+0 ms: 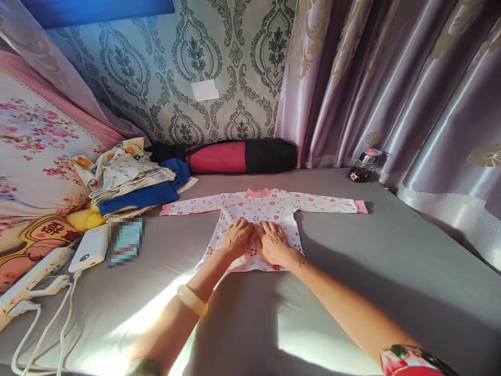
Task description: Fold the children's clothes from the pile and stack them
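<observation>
A small long-sleeved white shirt [260, 209] with pink and red prints lies spread on the grey sheet. Its pink collar points away from me, and both sleeves reach straight out to the sides. My left hand [238, 238] rests on the middle of the shirt's body, palm down, with its fingers slightly bent. Close beside it, my right hand [273, 243] also lies palm down on the cloth, fingers apart. The fabric directly under both palms is hidden. Neither hand visibly grips anything.
A pile of folded clothes [133, 177] sits at the left, near a white power bank [89, 248] and a power strip [39, 282] with cables. A red and black bag [235, 156] lies along the wall. A bottle [364, 166] stands by the curtain [352, 78].
</observation>
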`<state>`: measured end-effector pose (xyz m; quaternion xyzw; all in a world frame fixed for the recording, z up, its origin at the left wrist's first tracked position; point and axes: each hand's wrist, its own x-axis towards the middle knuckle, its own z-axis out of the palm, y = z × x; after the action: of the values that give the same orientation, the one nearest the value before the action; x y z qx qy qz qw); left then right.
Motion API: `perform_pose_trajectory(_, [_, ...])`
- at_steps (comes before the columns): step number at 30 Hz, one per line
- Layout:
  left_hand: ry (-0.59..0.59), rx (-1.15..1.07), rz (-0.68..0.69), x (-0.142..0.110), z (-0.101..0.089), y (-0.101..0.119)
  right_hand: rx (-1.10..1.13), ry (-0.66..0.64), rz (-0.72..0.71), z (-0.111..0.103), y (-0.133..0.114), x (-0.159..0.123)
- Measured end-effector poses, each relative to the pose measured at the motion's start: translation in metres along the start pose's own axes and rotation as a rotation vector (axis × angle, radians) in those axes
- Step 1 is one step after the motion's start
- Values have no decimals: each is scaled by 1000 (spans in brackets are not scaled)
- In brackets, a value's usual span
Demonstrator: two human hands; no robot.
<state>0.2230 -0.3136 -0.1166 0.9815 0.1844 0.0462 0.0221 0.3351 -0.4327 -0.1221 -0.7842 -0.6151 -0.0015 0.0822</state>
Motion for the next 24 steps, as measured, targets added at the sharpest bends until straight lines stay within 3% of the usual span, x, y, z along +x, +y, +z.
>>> perform_pose_trajectory(5, [-7,-17,-57,32,-4,-8,34,-14,20,-14,17,25])
perform_pose_trajectory(15, [95,-148,-257,103,9,-46,44,133,285,-12,83,95])
perform_pose_trajectory(19, [140,-251,-312,135,12,-65,34,125,282,-16,103,123])
perform_pose_trajectory(24, [143,-281,-380,164,22,-78,72,35,345,-18,109,151])
